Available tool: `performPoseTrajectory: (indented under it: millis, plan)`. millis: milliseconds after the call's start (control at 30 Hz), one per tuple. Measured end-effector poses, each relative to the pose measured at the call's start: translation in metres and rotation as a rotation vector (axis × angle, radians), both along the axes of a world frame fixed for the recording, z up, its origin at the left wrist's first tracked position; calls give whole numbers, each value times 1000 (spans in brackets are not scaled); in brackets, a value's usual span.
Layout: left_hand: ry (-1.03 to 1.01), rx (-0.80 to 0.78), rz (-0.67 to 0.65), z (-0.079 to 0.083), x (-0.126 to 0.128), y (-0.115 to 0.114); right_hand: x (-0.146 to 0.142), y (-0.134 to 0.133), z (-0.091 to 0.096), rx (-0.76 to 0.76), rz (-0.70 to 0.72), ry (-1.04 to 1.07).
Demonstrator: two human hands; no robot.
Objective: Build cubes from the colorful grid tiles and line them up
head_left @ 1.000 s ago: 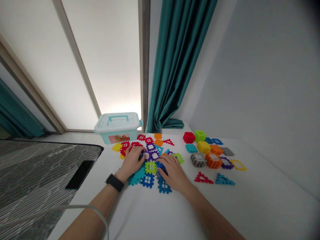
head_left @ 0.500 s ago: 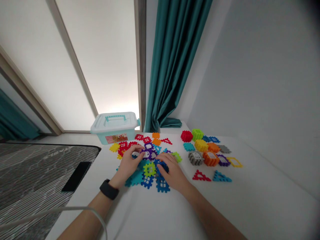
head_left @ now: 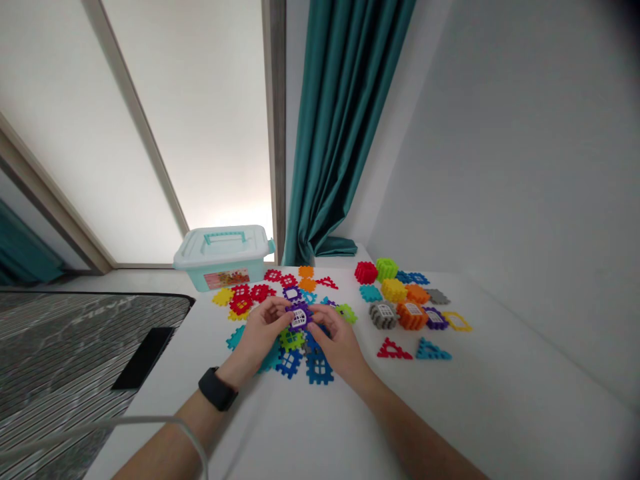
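Both hands meet over a heap of coloured interlocking plastic tiles on a white table [head_left: 450, 413]. My left hand [head_left: 260, 333], with a black watch on its wrist, and my right hand [head_left: 336, 341] pinch the same purple tile with a white window [head_left: 299, 316], raised a little above the heap. Blue tiles [head_left: 318, 368], a green tile [head_left: 290, 339] and teal tiles lie flat under the hands. Red tiles [head_left: 247, 296] and a yellow one lie just beyond the left hand.
A mint lidded storage box [head_left: 220, 256] stands at the table's back left. Stacked tile blocks [head_left: 400, 303] and red and teal triangles [head_left: 414, 349] lie to the right. A black phone [head_left: 139, 357] lies on the striped surface at left. A teal curtain [head_left: 340, 133] hangs behind.
Both hands left the flat tiles, drew together and lifted the purple window tile off the heap. The camera view shifted slightly right.
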State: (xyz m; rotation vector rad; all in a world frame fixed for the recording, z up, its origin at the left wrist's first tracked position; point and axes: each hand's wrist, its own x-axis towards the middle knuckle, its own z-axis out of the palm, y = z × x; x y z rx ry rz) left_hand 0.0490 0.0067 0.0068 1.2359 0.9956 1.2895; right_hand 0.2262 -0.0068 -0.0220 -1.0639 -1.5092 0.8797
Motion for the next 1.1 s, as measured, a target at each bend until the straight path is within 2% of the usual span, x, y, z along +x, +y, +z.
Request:
performPoseTrajectory:
  millis: [233,433,633,767,900,1100]
  plan:
    - [90,125,-139,-4,-6,0,7,6,-2,-82,22,177]
    - [247,318,-202,-9,-13,6,14,7,0,-83,35,166]
    - [418,527,-251,-3,-16,-1,19,8,4,-130,88,183]
    - [515,573,-248,-1,-16,-4,24,8,9,-164,157,149]
    - [572,586,-316,-3,-17,-4,27,7,12,-183,191,97]
    - [589,642,-276,-5,-17,-4,22,7,8,-124,155,123]
